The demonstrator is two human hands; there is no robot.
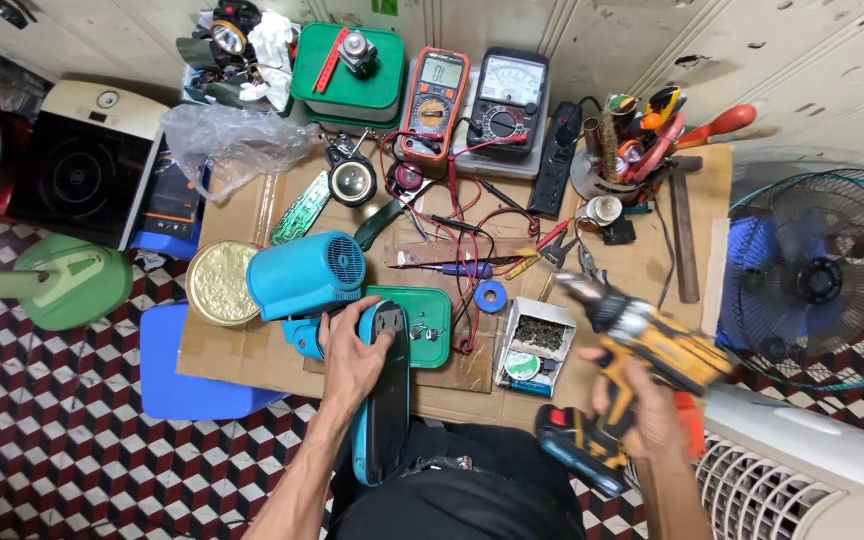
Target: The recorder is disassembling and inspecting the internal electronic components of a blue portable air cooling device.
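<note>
Teal plastic makes up the casing (pixel 384 400) at lower centre of the frame, a long shell with a dark panel, its near end resting on the person's lap and its far end on the cardboard-covered tabletop (pixel 242 350). The left hand (pixel 352 350) lies flat on the casing's upper part, fingers spread and pressing down, not wrapped around it. Just above sits a teal motor housing (pixel 304 275) with a vented end, and a green lid (pixel 430 318) touches the casing's right side. The right hand (pixel 642 405), at lower right, is clamped around the grip of a yellow-and-black drill (pixel 642 335), which is blurred and tilted with its chuck pointing to upper left, held well apart from the casing. A small box (pixel 534 345) of bits lies between the two hands.
</note>
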